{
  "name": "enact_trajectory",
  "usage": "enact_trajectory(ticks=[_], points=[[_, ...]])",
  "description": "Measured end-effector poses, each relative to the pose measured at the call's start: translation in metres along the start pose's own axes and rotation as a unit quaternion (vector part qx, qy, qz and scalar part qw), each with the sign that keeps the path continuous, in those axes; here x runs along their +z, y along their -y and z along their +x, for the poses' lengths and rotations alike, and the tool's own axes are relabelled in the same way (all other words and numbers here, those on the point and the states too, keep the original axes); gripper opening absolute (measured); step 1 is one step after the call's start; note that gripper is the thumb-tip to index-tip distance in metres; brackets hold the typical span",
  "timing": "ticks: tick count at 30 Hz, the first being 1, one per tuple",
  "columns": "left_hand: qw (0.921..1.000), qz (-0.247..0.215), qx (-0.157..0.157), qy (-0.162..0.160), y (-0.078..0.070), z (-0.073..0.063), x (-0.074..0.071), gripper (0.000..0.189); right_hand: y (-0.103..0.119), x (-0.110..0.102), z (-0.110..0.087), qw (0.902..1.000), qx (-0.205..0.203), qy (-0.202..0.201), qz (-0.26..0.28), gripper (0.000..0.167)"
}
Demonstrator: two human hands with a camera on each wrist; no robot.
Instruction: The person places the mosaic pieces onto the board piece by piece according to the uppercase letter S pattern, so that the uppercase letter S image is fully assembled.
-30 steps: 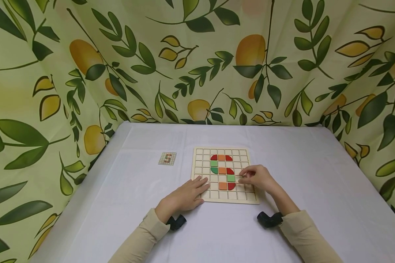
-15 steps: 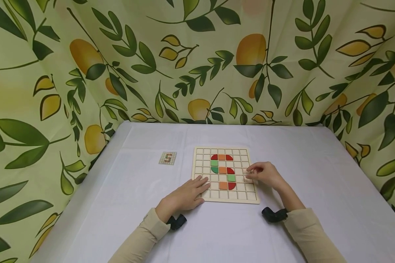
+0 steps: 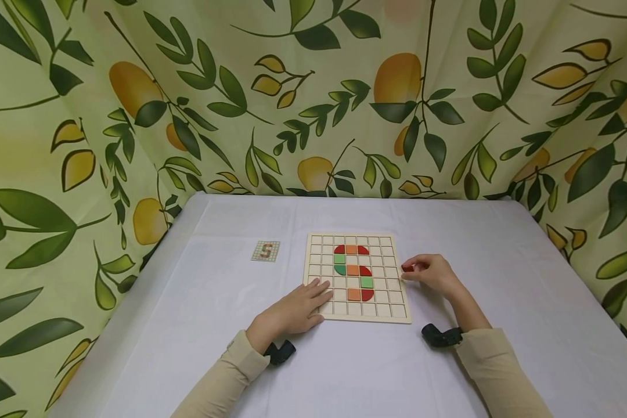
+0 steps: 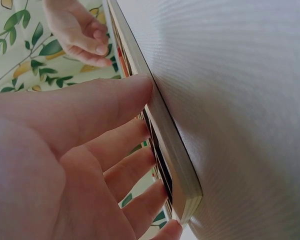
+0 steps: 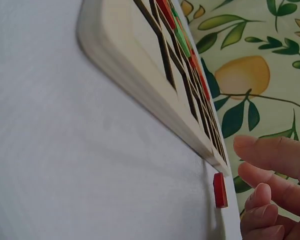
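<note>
A light wooden grid board [image 3: 392,310] lies on the white table. Orange, green and red pieces sit in its cells in an S shape. My left hand [image 3: 298,310] rests on the board's near left corner, fingers spread flat on the cells and thumb at the front edge. Beyond the right edge, my right hand [image 3: 433,276] hovers above a loose red piece [image 5: 220,190]. Its thumb and index finger are held apart, and the right wrist view shows a gap between the fingertips and that piece. In the head view the hand partly covers it.
Left of the board lies a small card [image 3: 265,251] printed with an S pattern on a grid. A leafy, fruit-patterned curtain [image 3: 313,116] hangs behind and beside the table [image 3: 230,220]. Black devices are strapped at both wrists.
My right hand has moved right, from over the board's right cells to past its edge, and the red piece shows at its fingertips. The left hand stays in place.
</note>
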State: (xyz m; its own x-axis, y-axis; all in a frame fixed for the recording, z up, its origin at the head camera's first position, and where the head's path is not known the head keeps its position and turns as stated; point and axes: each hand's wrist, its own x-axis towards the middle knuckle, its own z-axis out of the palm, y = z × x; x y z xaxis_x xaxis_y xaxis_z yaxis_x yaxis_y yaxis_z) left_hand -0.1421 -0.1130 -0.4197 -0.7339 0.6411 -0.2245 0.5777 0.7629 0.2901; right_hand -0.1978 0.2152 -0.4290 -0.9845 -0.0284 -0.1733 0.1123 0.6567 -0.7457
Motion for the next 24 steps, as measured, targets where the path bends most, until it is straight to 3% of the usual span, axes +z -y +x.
enact_trajectory(ticks=[10,24], points=[[1.0000,0.004,-0.003,-0.002,0.000,0.001,0.000,0.054,-0.008,-0.004,0.002,0.9997,0.020,-0.012,0.002,0.042],[1.0000,-0.007,0.001,-0.002,0.000,-0.001,-0.001,0.054,-0.013,-0.004,0.002,0.9992,0.036,-0.013,0.007,0.041]])
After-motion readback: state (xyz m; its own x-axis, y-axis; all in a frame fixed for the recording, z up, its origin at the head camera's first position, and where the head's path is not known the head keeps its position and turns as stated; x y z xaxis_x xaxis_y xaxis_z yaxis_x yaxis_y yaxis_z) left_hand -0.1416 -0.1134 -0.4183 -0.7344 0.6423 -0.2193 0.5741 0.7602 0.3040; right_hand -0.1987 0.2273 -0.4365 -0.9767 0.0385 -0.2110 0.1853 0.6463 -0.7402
